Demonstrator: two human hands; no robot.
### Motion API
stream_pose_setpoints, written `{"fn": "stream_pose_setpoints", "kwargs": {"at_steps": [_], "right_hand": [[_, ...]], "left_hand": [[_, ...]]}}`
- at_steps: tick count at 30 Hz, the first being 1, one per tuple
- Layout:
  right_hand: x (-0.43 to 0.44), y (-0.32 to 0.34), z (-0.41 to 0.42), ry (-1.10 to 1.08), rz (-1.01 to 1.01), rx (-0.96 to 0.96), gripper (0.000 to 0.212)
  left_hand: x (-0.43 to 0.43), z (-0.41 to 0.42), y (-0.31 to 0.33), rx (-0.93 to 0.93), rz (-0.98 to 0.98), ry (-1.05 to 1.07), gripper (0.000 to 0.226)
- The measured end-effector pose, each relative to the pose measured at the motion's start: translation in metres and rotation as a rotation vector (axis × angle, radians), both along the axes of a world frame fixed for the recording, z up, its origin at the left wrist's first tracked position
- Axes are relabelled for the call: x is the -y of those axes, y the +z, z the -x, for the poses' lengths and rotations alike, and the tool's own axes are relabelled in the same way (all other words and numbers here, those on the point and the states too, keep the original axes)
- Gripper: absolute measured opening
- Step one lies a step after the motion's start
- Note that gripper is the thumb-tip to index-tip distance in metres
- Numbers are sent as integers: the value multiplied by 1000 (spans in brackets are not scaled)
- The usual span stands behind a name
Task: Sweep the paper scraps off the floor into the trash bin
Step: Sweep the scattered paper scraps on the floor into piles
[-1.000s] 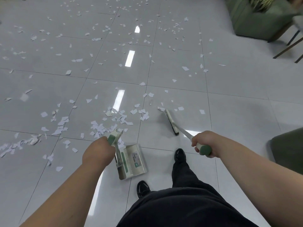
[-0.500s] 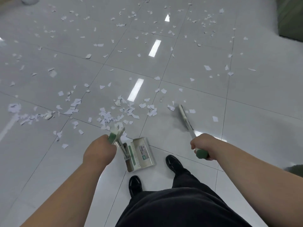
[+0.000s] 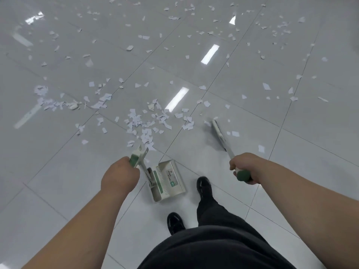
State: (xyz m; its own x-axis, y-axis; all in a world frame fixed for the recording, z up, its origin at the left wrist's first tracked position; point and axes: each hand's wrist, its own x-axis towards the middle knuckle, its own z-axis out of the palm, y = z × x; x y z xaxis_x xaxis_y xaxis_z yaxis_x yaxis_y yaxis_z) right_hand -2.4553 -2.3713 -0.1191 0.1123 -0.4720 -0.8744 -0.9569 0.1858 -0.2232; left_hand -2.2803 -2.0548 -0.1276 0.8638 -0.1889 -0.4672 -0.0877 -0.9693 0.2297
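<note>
From the head view, my left grip (image 3: 120, 177) is curled tight round the green-and-white handle of the dustpan (image 3: 169, 179), whose pale pan sits low over the floor (image 3: 291, 171) just ahead of my black shoes (image 3: 203, 184). The pan carries a green stripe and a white label (image 3: 172, 176) with dark print too small to read, plus a small green square at one corner. My right grip (image 3: 245, 167) is wrapped round the green-capped end of the broom (image 3: 219, 133), its white shaft slanting forward and its narrow head down on the tile. The paper scraps (image 3: 139, 123) lie thickest in a loose heap just beyond the dustpan, to the left of the broom head, with a second trail further left and many single pieces strewn across the glossy grey tiles ahead. A few scraps lie just beside the broom head on its right.
</note>
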Motion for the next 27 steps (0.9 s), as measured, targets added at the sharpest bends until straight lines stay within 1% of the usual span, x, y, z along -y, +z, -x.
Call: {"fn": "stream_pose_setpoints", "kwargs": {"at_steps": [6,12,15,19,27], "right_hand": [[-25,-3,7,77,-18,-33,28],[-27,-2,11,64,1,-10,22],[-28,-3,11,81,-8,-20,22],[-30,-9,7,104,-7,-37,24],[-26,-25,-11,155,-38,-44,33]], "left_hand": [[-33,32,-11,-31,51,71,4],[-54,53,-25,-49,31,88,10],[-58,60,-28,-55,37,109,12],[-61,69,-29,-89,26,159,7],[-75,69,-42,-76,-43,247,7]]}}
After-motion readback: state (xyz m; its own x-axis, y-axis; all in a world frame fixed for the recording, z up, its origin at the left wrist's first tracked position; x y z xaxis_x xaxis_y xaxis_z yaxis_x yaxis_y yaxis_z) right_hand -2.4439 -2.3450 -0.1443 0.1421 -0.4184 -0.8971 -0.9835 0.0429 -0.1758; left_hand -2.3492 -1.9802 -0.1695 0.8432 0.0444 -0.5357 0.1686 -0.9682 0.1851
